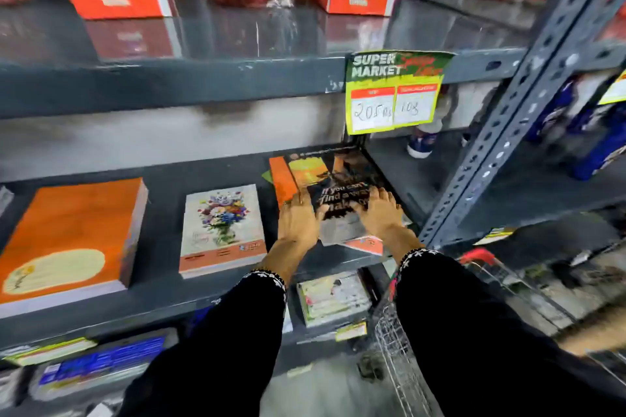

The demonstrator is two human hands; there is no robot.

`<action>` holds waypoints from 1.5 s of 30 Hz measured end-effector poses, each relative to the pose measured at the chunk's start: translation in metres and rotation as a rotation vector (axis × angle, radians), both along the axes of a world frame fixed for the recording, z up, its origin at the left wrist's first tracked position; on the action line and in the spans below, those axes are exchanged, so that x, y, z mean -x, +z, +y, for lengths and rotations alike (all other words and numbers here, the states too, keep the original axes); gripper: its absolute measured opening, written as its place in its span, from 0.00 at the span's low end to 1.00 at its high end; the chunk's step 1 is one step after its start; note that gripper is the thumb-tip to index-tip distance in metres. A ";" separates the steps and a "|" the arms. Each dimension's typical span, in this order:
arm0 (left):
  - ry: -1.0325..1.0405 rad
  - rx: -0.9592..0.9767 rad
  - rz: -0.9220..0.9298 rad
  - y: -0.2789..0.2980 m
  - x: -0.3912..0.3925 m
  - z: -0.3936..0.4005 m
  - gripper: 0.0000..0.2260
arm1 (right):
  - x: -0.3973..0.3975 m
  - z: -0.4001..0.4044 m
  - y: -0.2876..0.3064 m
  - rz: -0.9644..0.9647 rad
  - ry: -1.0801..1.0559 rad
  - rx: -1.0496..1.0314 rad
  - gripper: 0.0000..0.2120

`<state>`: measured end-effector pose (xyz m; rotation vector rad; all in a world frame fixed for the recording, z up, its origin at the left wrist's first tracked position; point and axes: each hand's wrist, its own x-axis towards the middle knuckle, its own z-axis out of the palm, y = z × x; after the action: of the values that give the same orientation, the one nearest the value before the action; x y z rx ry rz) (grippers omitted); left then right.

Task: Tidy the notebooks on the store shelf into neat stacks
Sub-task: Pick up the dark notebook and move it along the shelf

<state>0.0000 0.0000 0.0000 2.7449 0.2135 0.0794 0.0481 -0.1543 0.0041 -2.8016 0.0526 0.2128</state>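
On the grey shelf lie three groups of notebooks. A thick orange stack is at the left. A stack with a flower-vase cover sits in the middle. At the right a loose pile has a dark notebook with white lettering on top and orange covers fanned out below it. My left hand lies flat on the left side of that dark notebook. My right hand lies flat on its right side, fingers spread.
A yellow-green price card hangs from the shelf above, just over the pile. A perforated steel upright stands right of it. More notebooks lie on the shelf below. A wire shopping cart is at my right.
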 end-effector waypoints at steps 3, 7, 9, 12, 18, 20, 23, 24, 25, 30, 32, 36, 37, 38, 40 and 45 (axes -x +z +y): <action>0.086 0.061 0.106 -0.002 -0.009 -0.006 0.32 | -0.009 -0.007 0.000 0.124 -0.080 -0.027 0.40; 0.135 0.084 0.183 -0.003 -0.016 -0.011 0.35 | -0.018 -0.010 -0.002 0.240 -0.169 -0.127 0.46; 0.150 0.082 0.184 -0.002 -0.017 -0.012 0.34 | -0.022 -0.010 -0.004 0.249 -0.208 -0.152 0.47; 0.157 0.108 0.169 -0.001 -0.017 -0.011 0.31 | -0.024 -0.009 0.000 0.253 -0.250 -0.157 0.47; 0.194 0.218 0.139 0.001 -0.016 -0.008 0.28 | -0.029 -0.009 0.000 0.276 -0.329 -0.221 0.49; 0.227 0.296 0.134 0.001 -0.017 -0.007 0.27 | -0.028 -0.010 0.000 0.251 -0.362 -0.281 0.46; 0.270 0.402 0.114 0.002 -0.019 -0.002 0.24 | -0.029 -0.010 0.000 0.203 -0.395 -0.320 0.40; 0.279 0.426 0.105 0.003 -0.019 0.000 0.24 | -0.028 -0.010 0.001 0.190 -0.399 -0.339 0.37; 0.287 0.445 0.094 0.002 -0.020 0.002 0.24 | -0.028 -0.009 0.001 0.188 -0.405 -0.367 0.34; 0.345 0.497 -0.009 0.003 -0.018 0.010 0.22 | -0.015 -0.001 0.007 0.050 -0.500 -0.497 0.19; 0.363 0.497 -0.046 0.008 -0.017 0.012 0.22 | -0.006 0.009 0.010 -0.020 -0.521 -0.502 0.20; 0.369 0.493 -0.145 0.023 -0.008 0.039 0.23 | 0.011 0.040 0.017 -0.058 -0.478 -0.556 0.24; 0.369 0.491 -0.162 0.025 -0.006 0.050 0.23 | 0.012 0.049 0.018 -0.061 -0.464 -0.564 0.24; 0.376 0.484 -0.170 0.028 0.000 0.066 0.24 | 0.016 0.064 0.020 -0.060 -0.454 -0.575 0.24; 0.400 0.483 -0.188 0.032 0.011 0.097 0.24 | 0.022 0.093 0.024 -0.087 -0.420 -0.590 0.25; 0.451 0.474 -0.257 0.040 0.058 0.199 0.21 | 0.064 0.195 0.042 -0.100 -0.319 -0.590 0.27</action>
<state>-0.0578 0.1986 0.0404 2.1476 0.6789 0.4394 -0.0156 0.0407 0.0457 -2.1741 0.3492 0.0047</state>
